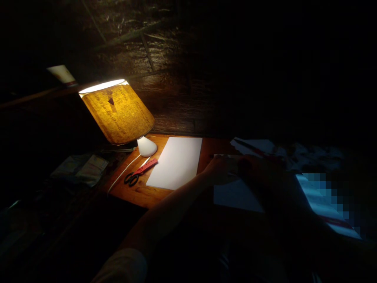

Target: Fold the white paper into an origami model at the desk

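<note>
My left hand [219,169] reaches over a sheet of paper [232,196] on the wooden table, lit faintly from the lamp side. Right beside it, my right hand [250,167] is almost lost in shadow over the same sheet. The two hands are close together near the paper's far part. Darkness hides the fingers of both, so whether they grip anything does not show. Just beyond my right hand, a dark, thin, long object [247,146] lies across another pale sheet [263,145]; its kind cannot be made out.
A lit lamp with a printed shade [118,112] stands at the table's left. By its white base [147,147] lie black-handled scissors [132,179] with a red patterned piece [147,167], and a white paper stack [178,163]. A bluish-lit striped surface [312,200] is at right.
</note>
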Demonstrator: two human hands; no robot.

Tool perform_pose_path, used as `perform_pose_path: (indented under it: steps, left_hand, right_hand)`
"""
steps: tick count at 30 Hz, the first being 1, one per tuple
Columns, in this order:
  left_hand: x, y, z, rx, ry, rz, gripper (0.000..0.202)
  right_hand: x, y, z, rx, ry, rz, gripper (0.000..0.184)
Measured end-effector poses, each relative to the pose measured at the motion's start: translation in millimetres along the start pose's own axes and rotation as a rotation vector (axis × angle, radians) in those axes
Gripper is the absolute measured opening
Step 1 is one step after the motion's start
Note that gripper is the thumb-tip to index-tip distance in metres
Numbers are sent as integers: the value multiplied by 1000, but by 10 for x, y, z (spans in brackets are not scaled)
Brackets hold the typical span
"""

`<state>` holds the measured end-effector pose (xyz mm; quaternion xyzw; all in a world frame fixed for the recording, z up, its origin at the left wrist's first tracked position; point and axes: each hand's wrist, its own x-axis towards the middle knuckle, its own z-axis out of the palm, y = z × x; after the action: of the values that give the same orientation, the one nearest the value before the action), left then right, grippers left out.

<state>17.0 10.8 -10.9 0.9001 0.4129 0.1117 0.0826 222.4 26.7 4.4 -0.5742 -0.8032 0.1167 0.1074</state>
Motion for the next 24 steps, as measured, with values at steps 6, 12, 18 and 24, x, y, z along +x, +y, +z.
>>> perform_pose_path:
  steps: [6,12,18,24]
  left_hand:
    - [-8,40,-38,7,-24,-45,24]
    - [-62,-9,-63,10,51,-35,27]
    - [-107,-90,-122,30,48,-89,22]
    - [-249,-222,-116,16,56,-54,15]
  right_hand:
    - [-59,-76,-72,21,-53,19,28]
    - [-168,-259,-229,2,-33,34,32]
    - [-231,-354,-305,-39,-30,-74,33]
    - [-152,-358,-219,-124,-53,-137,31]
